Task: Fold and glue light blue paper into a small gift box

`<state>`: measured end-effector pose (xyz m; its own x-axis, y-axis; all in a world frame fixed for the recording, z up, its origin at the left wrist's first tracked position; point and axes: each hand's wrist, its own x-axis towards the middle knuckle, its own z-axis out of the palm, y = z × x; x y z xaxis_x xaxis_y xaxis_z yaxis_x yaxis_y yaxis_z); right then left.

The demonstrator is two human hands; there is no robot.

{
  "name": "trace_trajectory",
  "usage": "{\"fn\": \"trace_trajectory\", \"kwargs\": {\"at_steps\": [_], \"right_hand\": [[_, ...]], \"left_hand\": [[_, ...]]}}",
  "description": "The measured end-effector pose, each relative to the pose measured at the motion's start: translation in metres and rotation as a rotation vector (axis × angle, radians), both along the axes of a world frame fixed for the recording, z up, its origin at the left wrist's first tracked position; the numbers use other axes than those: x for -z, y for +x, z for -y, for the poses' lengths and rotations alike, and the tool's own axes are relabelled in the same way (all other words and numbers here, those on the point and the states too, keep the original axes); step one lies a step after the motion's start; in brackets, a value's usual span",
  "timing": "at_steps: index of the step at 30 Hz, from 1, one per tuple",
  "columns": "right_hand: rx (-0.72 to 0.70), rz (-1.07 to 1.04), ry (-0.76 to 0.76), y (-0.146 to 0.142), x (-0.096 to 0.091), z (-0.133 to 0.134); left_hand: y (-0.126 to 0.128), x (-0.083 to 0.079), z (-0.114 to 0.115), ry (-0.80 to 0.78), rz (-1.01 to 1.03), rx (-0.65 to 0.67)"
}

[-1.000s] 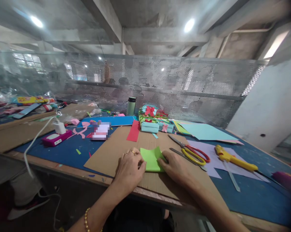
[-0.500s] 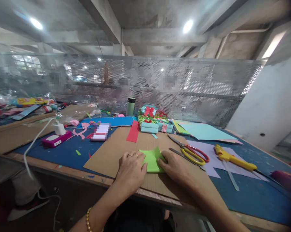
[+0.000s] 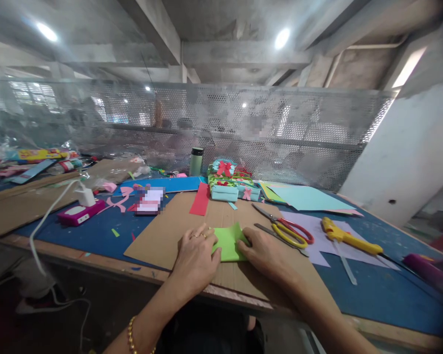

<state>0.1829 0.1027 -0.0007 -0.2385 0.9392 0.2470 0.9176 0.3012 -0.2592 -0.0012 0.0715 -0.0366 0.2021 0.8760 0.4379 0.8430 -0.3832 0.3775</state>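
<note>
Green paper (image 3: 229, 244) is lying on the cardboard (image 3: 158, 236) near me. My left hand (image 3: 197, 255) is creeping further over its left edge, and my right hand (image 3: 267, 253) is staying on its right. Both hands are flat, pinning it tighter.

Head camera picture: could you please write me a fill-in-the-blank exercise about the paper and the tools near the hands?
1. The left hand and the right hand both press on a sheet of ____ paper.
2. The paper lies on brown cardboard, on a table top that is ____.
3. The scissors lie to the ____ of the right hand.
4. A gold bracelet is on the ____ wrist.
Missing words: green, blue, right, left.
</note>
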Motion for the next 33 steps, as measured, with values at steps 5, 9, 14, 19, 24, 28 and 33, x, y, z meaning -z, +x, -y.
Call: {"fn": "trace_trajectory", "kwargs": {"at_steps": [5,9,14,19,24,28,33], "right_hand": [[-0.011,-0.003,0.018,0.002,0.004,-0.002],[-0.005,0.004,0.032,0.003,0.006,-0.003],[0.013,0.049,0.049,0.003,0.008,-0.003],[0.054,0.081,0.089,0.004,0.008,0.004],[0.049,0.044,0.136,0.011,0.013,0.006],[-0.017,0.062,0.412,0.011,0.018,0.005],[-0.391,0.065,0.358,0.006,0.016,0.009]], "left_hand": [[0.000,0.000,0.001,0.008,0.002,-0.006],[0.000,0.000,0.001,0.021,-0.006,-0.017],[0.001,-0.001,0.002,0.032,-0.044,-0.021],[0.001,0.000,0.002,0.047,-0.063,-0.031],[0.002,0.003,0.000,0.048,-0.069,-0.053],[0.002,0.003,-0.001,0.060,-0.075,-0.046],[0.001,0.002,0.000,0.064,-0.079,-0.039]]}}
